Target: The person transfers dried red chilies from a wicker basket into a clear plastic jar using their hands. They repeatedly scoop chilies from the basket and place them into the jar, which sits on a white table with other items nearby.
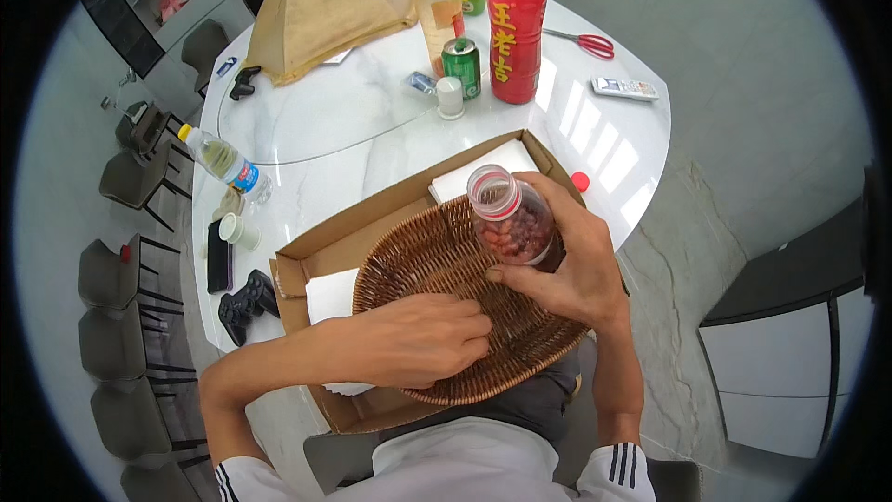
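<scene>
My right hand [568, 258] grips an uncapped clear plastic bottle [517, 226] over the right part of an oval wicker basket [411, 258]. Small reddish-purple pieces fill the bottle's lower part, and its open mouth tilts up and away from me. My left hand [446, 341] is over the basket's near left part with its fingers curled; whether something is between the fingertips is hidden. The basket rests in a shallow cardboard box [334, 237] at the table's near edge. White paper [331, 296] lies in the box at the left, and a white stack [481, 167] at its far corner.
A red cap [580, 182] lies right of the box. Beyond stand a red bottle [516, 35], a green can [461, 70] and a white-capped bottle [439, 7]. A game controller [245, 307], paper cups [239, 231] and a yellow-capped bottle [226, 162] are left. Scissors [592, 45] and a remote [624, 88] lie far right.
</scene>
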Motion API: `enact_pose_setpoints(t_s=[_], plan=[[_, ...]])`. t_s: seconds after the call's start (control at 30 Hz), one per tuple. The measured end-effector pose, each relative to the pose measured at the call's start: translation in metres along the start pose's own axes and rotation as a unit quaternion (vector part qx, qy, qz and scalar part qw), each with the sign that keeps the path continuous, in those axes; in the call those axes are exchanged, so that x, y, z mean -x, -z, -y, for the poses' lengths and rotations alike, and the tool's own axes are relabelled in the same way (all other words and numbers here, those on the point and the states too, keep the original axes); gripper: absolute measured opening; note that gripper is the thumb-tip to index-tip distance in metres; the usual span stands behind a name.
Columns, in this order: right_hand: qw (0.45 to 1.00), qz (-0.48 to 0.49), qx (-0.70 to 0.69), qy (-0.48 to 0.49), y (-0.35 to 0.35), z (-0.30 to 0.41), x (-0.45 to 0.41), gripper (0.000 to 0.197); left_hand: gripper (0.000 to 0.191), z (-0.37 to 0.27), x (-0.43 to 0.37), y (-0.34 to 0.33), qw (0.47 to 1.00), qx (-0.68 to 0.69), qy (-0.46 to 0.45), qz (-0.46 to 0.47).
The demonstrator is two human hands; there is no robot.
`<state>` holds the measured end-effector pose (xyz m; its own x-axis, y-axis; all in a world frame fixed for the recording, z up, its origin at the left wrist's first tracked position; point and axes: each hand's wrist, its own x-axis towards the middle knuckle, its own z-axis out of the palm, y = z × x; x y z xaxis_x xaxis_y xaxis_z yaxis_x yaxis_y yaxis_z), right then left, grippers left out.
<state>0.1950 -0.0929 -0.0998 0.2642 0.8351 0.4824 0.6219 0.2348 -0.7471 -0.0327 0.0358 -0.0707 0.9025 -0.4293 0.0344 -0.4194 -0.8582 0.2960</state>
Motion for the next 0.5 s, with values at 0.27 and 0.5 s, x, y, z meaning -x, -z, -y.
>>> enact_pose_setpoints(t_s=[0.27,0.5], plan=[[1.0,0.014,-0.004,-0.003,0.002,0.003,-0.003,0.091,0.03,0.0,0.008,0.072,0.933,-0.026,0.076,-0.352],[0.999,0.029,-0.02,-0.003,0.003,0.008,-0.005,0.093,0.035,0.017,-0.013,0.091,0.89,-0.126,0.093,-0.429]])
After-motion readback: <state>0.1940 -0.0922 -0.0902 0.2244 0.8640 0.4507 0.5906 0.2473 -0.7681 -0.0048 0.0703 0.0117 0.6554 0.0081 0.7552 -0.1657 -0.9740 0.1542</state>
